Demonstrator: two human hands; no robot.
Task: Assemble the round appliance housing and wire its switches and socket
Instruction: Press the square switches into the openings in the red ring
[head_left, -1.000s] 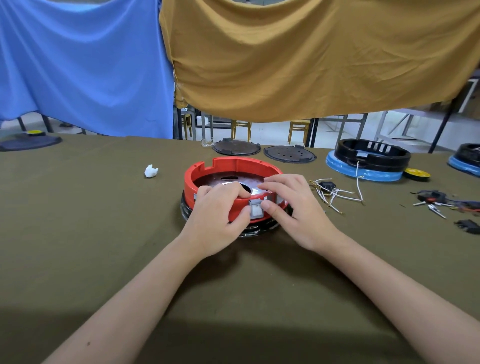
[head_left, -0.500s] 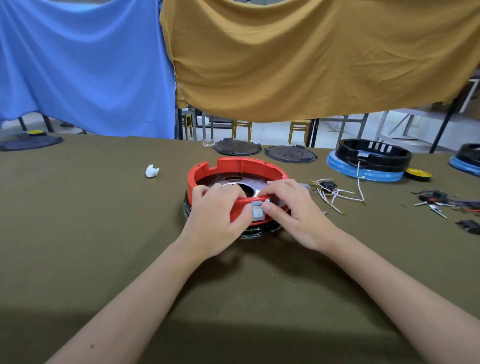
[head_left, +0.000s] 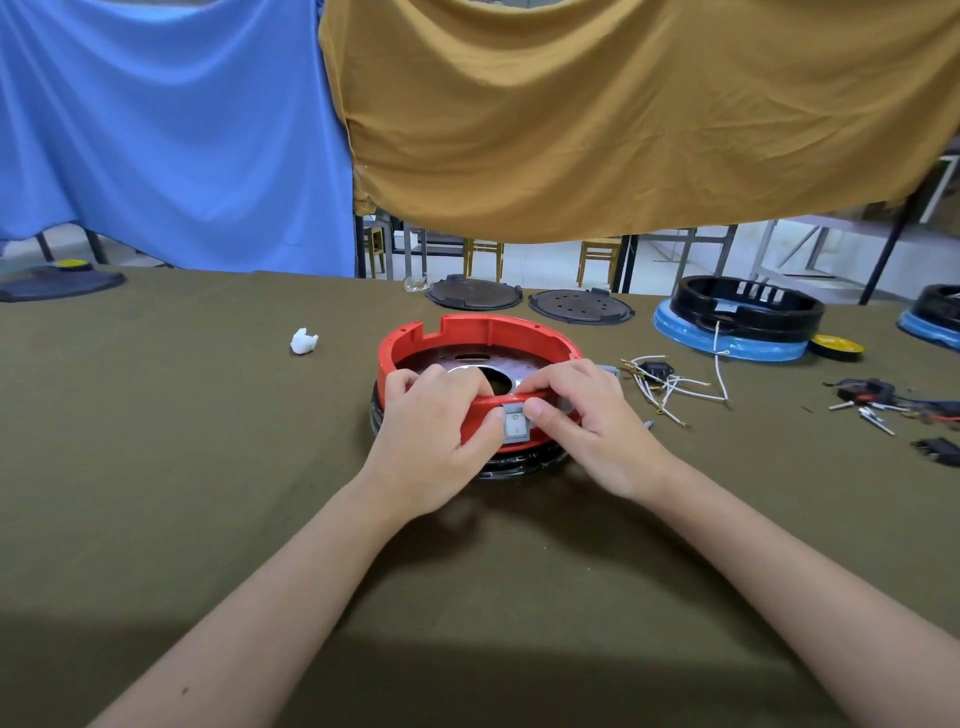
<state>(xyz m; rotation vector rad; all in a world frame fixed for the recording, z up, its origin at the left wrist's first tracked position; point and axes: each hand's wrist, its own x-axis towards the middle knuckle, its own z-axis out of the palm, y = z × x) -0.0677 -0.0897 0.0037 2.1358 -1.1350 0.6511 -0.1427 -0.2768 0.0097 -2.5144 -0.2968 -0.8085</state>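
Head view looks down on the red housing (head_left: 480, 340), which sits mid-table on a black base ring (head_left: 519, 465), and both hands are working its near wall. The left hand (head_left: 431, 441) is clamped over the rim, fingers curled inside and thumb pressing the outer face just beside the grey rocker switch (head_left: 516, 425). The right hand (head_left: 592, 426) mirrors it, fingers hooked over the rim, thumb tip touching the switch's right edge. So the step in hand looks like seating that switch into its cutout in the wall; whether it has clicked fully home I cannot tell. Next up, I'd judge, is an even two-thumb push straight into the wall while the curled fingers brace from inside, so the switch goes in square instead of cocking. Off to the right, near the housing, a bundle of white wires (head_left: 675, 387) lies on the table (head_left: 156, 467) with a small black part (head_left: 655, 370) among them, ready for the wiring stage.
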